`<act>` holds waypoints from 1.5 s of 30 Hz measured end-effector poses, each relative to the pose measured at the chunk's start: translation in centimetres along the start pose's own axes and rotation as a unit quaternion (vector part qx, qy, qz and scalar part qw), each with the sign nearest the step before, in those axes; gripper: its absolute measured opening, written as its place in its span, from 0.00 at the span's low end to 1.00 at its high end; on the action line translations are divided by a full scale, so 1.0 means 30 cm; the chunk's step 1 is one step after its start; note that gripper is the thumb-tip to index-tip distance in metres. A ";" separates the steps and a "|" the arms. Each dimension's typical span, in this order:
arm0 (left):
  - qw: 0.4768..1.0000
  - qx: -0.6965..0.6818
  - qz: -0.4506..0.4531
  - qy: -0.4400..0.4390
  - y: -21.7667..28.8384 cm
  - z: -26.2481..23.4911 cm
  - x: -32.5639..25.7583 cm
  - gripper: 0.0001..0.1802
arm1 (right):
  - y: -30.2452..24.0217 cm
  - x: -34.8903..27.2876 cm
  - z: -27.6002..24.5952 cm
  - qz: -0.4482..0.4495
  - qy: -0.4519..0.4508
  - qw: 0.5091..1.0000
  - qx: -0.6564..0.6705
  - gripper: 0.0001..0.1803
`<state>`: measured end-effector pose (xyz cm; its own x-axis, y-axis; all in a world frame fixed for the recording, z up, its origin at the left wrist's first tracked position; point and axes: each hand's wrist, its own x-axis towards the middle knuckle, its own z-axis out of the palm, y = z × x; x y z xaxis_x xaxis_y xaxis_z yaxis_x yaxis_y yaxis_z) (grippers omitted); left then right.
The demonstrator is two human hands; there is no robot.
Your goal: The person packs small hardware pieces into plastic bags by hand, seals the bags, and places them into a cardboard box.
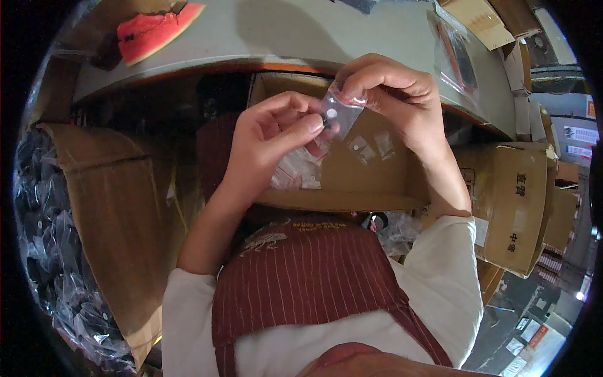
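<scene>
Between my hands hangs a small clear zip bag (343, 117) with a round white piece and something dark inside or in front of it. My right hand (392, 94) pinches the bag's top edge. My left hand (276, 135) has its thumb and forefinger pressed together at the bag's left side, on a small dark piece (325, 122) too small to name. Below both hands sits an open cardboard box (352, 200). Several little clear bags (295, 169) are heaped in its left part, and two more small bags (361, 149) lie apart to the right.
A slice of watermelon (157, 34) rests on the grey table (251, 31) at the far left. A flat item in clear plastic (457, 60) lies at the table's right. Cardboard boxes (509, 201) stand on the right. On the left, a large carton (113, 207) adjoins plastic-wrapped dark goods (59, 251).
</scene>
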<state>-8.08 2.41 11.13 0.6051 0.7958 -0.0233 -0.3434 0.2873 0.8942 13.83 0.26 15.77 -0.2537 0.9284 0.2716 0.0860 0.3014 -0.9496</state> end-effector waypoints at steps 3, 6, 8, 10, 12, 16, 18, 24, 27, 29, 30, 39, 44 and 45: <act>1.000 0.014 0.016 -0.011 0.035 0.016 -0.016 0.12 | 0.001 -0.005 0.001 -0.032 0.014 0.999 -0.005 0.13; 0.999 0.023 0.042 0.004 0.043 0.031 -0.020 0.13 | 0.003 -0.008 -0.012 -0.041 0.016 0.999 -0.016 0.13; 0.999 0.018 0.051 0.008 0.046 0.039 -0.023 0.13 | 0.007 -0.012 -0.019 -0.035 0.021 0.999 -0.008 0.13; 0.998 0.034 0.057 0.013 0.055 0.045 -0.036 0.13 | 0.002 -0.016 -0.011 -0.031 0.023 0.999 0.001 0.13; 0.997 0.050 0.059 0.018 0.066 0.052 -0.045 0.13 | -0.011 -0.023 0.000 -0.017 0.032 0.999 0.008 0.14; 0.992 0.088 0.083 0.026 0.067 0.061 -0.057 0.13 | -0.037 -0.042 0.003 -0.013 0.013 0.997 0.080 0.14; 0.991 0.095 0.094 0.025 0.068 0.064 -0.060 0.12 | -0.066 -0.052 0.011 0.058 0.035 0.993 0.092 0.12; 0.986 0.111 0.124 0.009 0.070 0.075 -0.066 0.12 | -0.021 -0.054 0.002 0.017 0.046 0.995 0.082 0.08; 0.986 0.112 0.122 0.008 0.079 0.085 -0.072 0.12 | -0.019 -0.058 0.004 0.003 0.056 0.996 0.065 0.07; 0.987 0.112 0.118 0.007 0.077 0.085 -0.069 0.12 | -0.016 -0.062 -0.001 0.006 0.054 0.996 0.068 0.08; 0.985 0.119 0.126 0.004 0.080 0.082 -0.069 0.12 | -0.017 -0.062 -0.003 0.006 0.049 0.996 0.074 0.09; 0.939 0.297 0.172 0.019 0.126 0.068 -0.008 0.01 | -0.059 -0.056 0.068 0.011 0.029 0.999 -0.019 0.14; 0.918 0.308 0.248 0.016 0.120 0.046 0.018 0.03 | -0.088 -0.021 0.059 0.022 -0.035 0.989 -0.144 0.08; 0.915 0.316 0.253 0.010 0.118 0.038 0.023 0.03 | -0.093 -0.013 0.058 0.020 -0.044 0.987 -0.153 0.08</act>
<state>-8.07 3.36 14.77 0.4686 0.7530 0.4620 -0.0889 -0.4802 0.8727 12.01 -1.32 18.03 -0.3250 0.9227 0.2075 0.3820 0.3288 -0.8637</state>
